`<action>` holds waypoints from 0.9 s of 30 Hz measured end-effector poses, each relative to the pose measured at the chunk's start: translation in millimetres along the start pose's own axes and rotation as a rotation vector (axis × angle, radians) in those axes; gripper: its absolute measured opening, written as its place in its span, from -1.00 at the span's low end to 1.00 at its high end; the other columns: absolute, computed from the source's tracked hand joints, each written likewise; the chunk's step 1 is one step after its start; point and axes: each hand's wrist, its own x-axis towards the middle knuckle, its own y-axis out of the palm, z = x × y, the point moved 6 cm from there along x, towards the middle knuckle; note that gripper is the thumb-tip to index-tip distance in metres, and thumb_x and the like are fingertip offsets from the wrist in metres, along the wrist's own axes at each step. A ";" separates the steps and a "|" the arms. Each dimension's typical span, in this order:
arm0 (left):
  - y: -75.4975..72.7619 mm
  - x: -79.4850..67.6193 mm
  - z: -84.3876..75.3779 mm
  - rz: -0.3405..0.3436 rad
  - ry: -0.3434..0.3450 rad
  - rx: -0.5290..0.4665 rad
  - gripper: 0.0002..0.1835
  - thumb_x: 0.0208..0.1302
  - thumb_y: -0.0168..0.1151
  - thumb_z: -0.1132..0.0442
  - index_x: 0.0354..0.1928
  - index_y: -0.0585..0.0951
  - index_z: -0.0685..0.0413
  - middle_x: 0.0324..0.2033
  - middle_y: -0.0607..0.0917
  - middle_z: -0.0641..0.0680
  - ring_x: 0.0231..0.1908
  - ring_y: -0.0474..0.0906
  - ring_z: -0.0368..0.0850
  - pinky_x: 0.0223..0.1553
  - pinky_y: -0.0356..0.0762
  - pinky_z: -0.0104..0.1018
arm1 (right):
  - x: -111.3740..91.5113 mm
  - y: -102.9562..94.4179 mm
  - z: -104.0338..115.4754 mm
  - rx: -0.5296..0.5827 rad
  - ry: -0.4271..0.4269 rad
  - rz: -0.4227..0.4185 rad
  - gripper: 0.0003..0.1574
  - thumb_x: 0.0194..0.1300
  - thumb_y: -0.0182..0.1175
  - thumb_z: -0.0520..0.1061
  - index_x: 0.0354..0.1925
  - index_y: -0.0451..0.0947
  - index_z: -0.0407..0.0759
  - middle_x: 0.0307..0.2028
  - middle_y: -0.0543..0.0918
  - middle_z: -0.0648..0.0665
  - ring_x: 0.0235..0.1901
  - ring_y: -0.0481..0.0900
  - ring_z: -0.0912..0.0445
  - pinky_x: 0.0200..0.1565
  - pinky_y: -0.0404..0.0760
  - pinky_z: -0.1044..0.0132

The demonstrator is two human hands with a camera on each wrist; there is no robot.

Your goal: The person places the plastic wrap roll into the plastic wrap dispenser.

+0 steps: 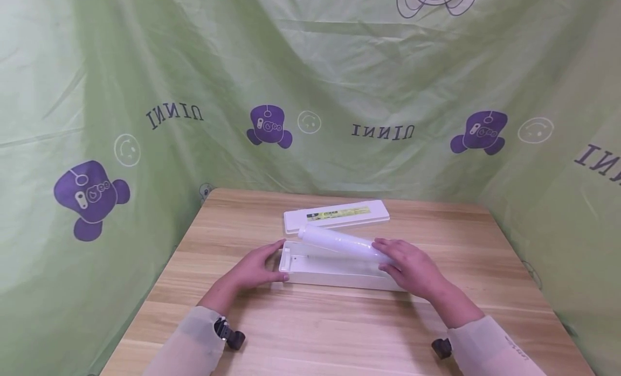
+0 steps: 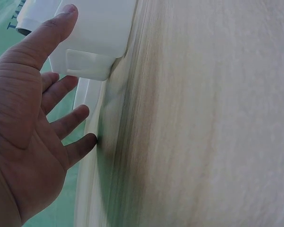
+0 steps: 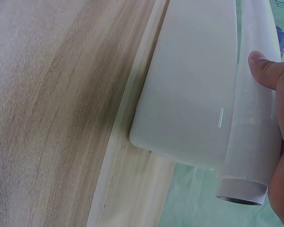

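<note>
A long white plastic box [image 1: 335,280] lies open side up across the wooden table. My left hand [image 1: 254,266] holds its left end, with the thumb at the near corner and a finger at the far corner; the remaining fingers [image 2: 75,122] spread beside the end wall. Over the box, my right hand [image 1: 414,267] grips a roll of clear plastic film [image 1: 337,241] near its right end. The roll slants, its left end higher and toward the back. A hollow core end [image 3: 241,193] shows in the right wrist view.
Behind the box lies a white lid [image 1: 295,221] with a yellow-green label [image 1: 338,213]. The wooden table [image 1: 310,327] stretches in front. Green printed cloth [image 1: 310,166] hangs behind the table and along both sides.
</note>
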 end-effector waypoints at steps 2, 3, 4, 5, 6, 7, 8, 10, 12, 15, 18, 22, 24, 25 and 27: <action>0.0 -0.2 0.1 -0.001 0.002 0.000 0.18 -0.17 0.38 -0.49 0.53 0.14 -0.31 0.43 0.29 -0.05 0.40 0.18 0.01 0.39 0.14 0.06 | 0.5 0.3 1.1 0.003 -0.004 0.001 -0.27 0.14 0.45 -0.05 0.28 0.50 -0.05 0.21 0.57 -0.09 0.12 0.56 -0.07 0.09 0.56 -0.07; -0.1 -0.2 0.1 -0.002 0.004 -0.001 0.18 -0.16 0.38 -0.49 0.53 0.14 -0.31 0.43 0.29 -0.05 0.40 0.19 0.02 0.39 0.14 0.06 | 0.7 0.6 1.6 0.003 -0.006 0.003 -0.27 0.14 0.45 -0.05 0.28 0.50 -0.04 0.21 0.57 -0.09 0.12 0.56 -0.07 0.09 0.56 -0.07; -0.1 -0.2 0.3 -0.002 0.004 0.001 0.18 -0.16 0.38 -0.49 0.53 0.14 -0.31 0.43 0.29 -0.05 0.40 0.19 0.02 0.38 0.14 0.06 | 0.8 0.7 2.3 0.001 -0.009 0.004 -0.27 0.14 0.45 -0.05 0.28 0.50 -0.04 0.21 0.57 -0.09 0.12 0.56 -0.07 0.09 0.56 -0.07; -0.1 -0.3 0.3 -0.002 0.003 0.002 0.18 -0.16 0.38 -0.49 0.53 0.14 -0.32 0.43 0.29 -0.04 0.40 0.19 0.02 0.38 0.14 0.06 | 1.0 1.0 2.9 -0.001 -0.012 0.006 -0.27 0.14 0.45 -0.04 0.28 0.50 -0.04 0.21 0.57 -0.09 0.12 0.56 -0.07 0.09 0.56 -0.07; -0.1 -0.3 0.4 -0.003 0.003 0.002 0.18 -0.17 0.38 -0.49 0.53 0.14 -0.32 0.43 0.29 -0.04 0.40 0.19 0.02 0.38 0.14 0.07 | 1.1 1.4 3.4 -0.003 -0.016 0.008 -0.27 0.14 0.45 -0.04 0.28 0.50 -0.04 0.21 0.57 -0.09 0.12 0.56 -0.08 0.10 0.56 -0.07; -0.2 -0.2 0.4 -0.003 0.005 0.001 0.18 -0.17 0.38 -0.49 0.53 0.14 -0.32 0.43 0.29 -0.04 0.39 0.19 0.03 0.38 0.14 0.07 | 1.3 1.8 3.9 -0.004 -0.019 0.010 -0.27 0.14 0.45 -0.04 0.28 0.50 -0.04 0.21 0.57 -0.09 0.12 0.56 -0.08 0.10 0.56 -0.07; -0.2 -0.1 0.4 -0.005 0.007 0.000 0.18 -0.17 0.39 -0.48 0.53 0.14 -0.31 0.43 0.29 -0.04 0.39 0.19 0.03 0.38 0.14 0.07 | 1.5 2.1 4.2 -0.006 -0.021 0.013 -0.27 0.14 0.45 -0.04 0.28 0.50 -0.03 0.21 0.57 -0.09 0.12 0.56 -0.08 0.11 0.55 -0.07; -0.2 0.1 0.8 -0.004 0.008 0.002 0.19 -0.16 0.39 -0.48 0.53 0.14 -0.30 0.43 0.29 -0.04 0.39 0.19 0.02 0.38 0.14 0.05 | 2.2 2.4 5.3 -0.010 -0.026 0.016 -0.27 0.14 0.45 -0.03 0.28 0.50 -0.03 0.21 0.57 -0.09 0.13 0.56 -0.07 0.12 0.55 -0.07; -0.4 0.2 0.9 -0.005 0.010 -0.004 0.19 -0.17 0.40 -0.47 0.53 0.14 -0.28 0.43 0.29 -0.05 0.39 0.19 0.02 0.38 0.14 0.05 | 2.9 2.5 6.3 -0.010 -0.028 0.020 -0.27 0.15 0.44 -0.04 0.28 0.50 -0.03 0.21 0.57 -0.09 0.13 0.55 -0.07 0.13 0.54 -0.07; -0.6 0.0 1.0 -0.004 0.009 -0.006 0.19 -0.18 0.40 -0.48 0.53 0.14 -0.29 0.43 0.28 -0.05 0.39 0.19 0.02 0.38 0.14 0.06 | 3.6 2.6 7.8 -0.013 -0.028 0.027 -0.28 0.15 0.44 -0.03 0.28 0.50 -0.03 0.22 0.56 -0.10 0.14 0.55 -0.07 0.14 0.53 -0.08; -0.6 -0.4 0.6 -0.002 0.010 -0.008 0.20 -0.18 0.40 -0.48 0.53 0.14 -0.30 0.43 0.28 -0.04 0.39 0.19 0.03 0.38 0.14 0.08 | 3.9 3.6 8.4 -0.020 -0.025 0.041 -0.29 0.17 0.43 -0.03 0.28 0.50 -0.04 0.22 0.56 -0.11 0.15 0.55 -0.07 0.16 0.51 -0.09; -0.3 -0.5 0.5 -0.002 0.016 -0.005 0.21 -0.19 0.39 -0.49 0.53 0.13 -0.29 0.43 0.28 -0.04 0.39 0.20 0.03 0.38 0.14 0.07 | 4.7 5.0 9.2 -0.022 -0.023 0.056 -0.29 0.18 0.42 -0.02 0.29 0.49 -0.03 0.23 0.55 -0.10 0.15 0.54 -0.07 0.18 0.50 -0.08; -0.2 -0.4 0.6 -0.003 0.021 -0.006 0.21 -0.19 0.39 -0.49 0.53 0.13 -0.28 0.43 0.28 -0.05 0.39 0.19 0.02 0.38 0.14 0.07 | 5.0 5.8 9.5 -0.021 -0.028 0.058 -0.28 0.17 0.42 -0.01 0.29 0.49 -0.02 0.23 0.55 -0.10 0.16 0.54 -0.08 0.17 0.50 -0.08; -0.2 -0.3 0.6 -0.004 0.024 -0.007 0.21 -0.19 0.40 -0.49 0.53 0.13 -0.27 0.43 0.28 -0.05 0.39 0.20 0.02 0.38 0.13 0.07 | 5.2 5.9 9.9 -0.019 -0.031 0.058 -0.27 0.17 0.43 -0.01 0.29 0.49 -0.02 0.23 0.55 -0.09 0.15 0.54 -0.08 0.17 0.50 -0.09; -0.2 0.0 0.7 -0.006 0.029 -0.009 0.21 -0.19 0.40 -0.48 0.53 0.13 -0.26 0.43 0.28 -0.05 0.39 0.19 0.02 0.38 0.13 0.07 | 5.7 6.2 10.8 -0.016 -0.038 0.057 -0.27 0.16 0.44 -0.02 0.29 0.49 -0.03 0.23 0.55 -0.09 0.15 0.54 -0.08 0.17 0.51 -0.09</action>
